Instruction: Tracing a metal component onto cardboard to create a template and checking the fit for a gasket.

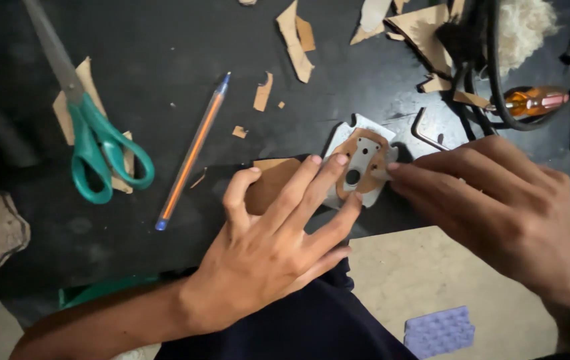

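A small silver metal plate (363,159) with a brown cardboard gasket and a grey metal piece on top lies on the black table (165,40). My left hand (278,240) rests flat with its fingertips pressing the plate's left edge and a brown cardboard piece (268,181). My right hand (498,207) reaches in from the right, fingertips touching the plate's right edge.
Green-handled scissors (95,143) lie at left on cardboard scraps. An orange pen (191,155) lies diagonally at centre. An orange-handled screwdriver (531,100), black cables (491,60), a hex key (425,133) and cardboard offcuts (295,40) sit at the back. A lilac pad (439,330) lies below.
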